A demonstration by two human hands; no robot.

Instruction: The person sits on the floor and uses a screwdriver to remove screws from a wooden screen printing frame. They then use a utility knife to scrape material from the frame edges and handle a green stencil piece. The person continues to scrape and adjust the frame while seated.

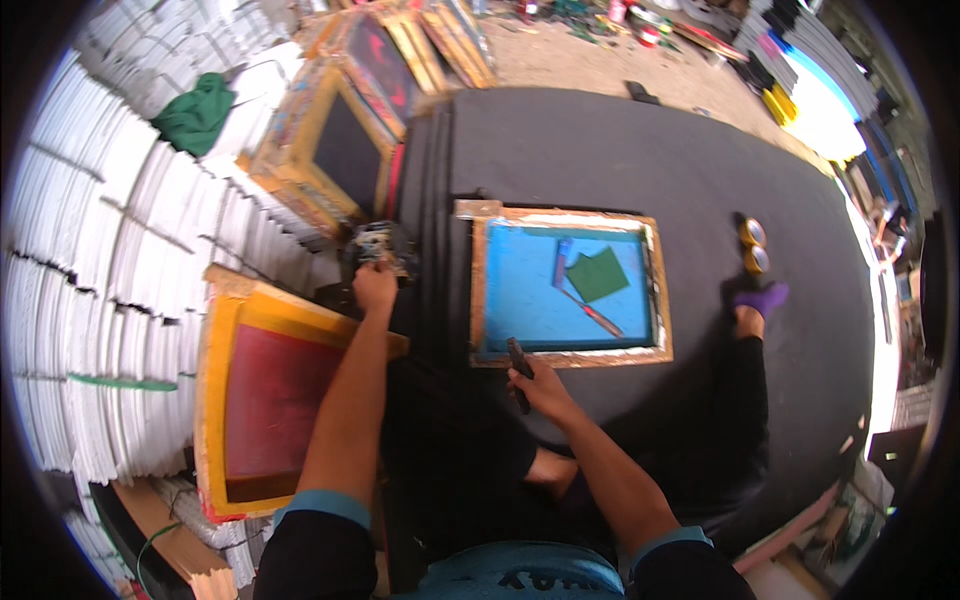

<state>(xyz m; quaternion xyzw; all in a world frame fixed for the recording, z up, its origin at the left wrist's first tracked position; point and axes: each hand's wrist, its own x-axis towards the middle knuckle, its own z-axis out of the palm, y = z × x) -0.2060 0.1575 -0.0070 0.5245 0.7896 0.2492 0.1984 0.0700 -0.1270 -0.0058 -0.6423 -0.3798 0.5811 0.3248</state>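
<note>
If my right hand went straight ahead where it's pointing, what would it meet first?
Probably the near edge of the wooden frame, though your right hand might pass above it.

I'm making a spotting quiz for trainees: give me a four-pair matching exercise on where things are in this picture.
1. dark tool
2. flat green piece
3. crumpled green cloth
4. round yellow things

A. inside the wooden frame with the blue base
B. on the black surface, right of that frame
C. in the right hand
D. on the white stacks

Pairs: 1-C, 2-A, 3-D, 4-B
</note>
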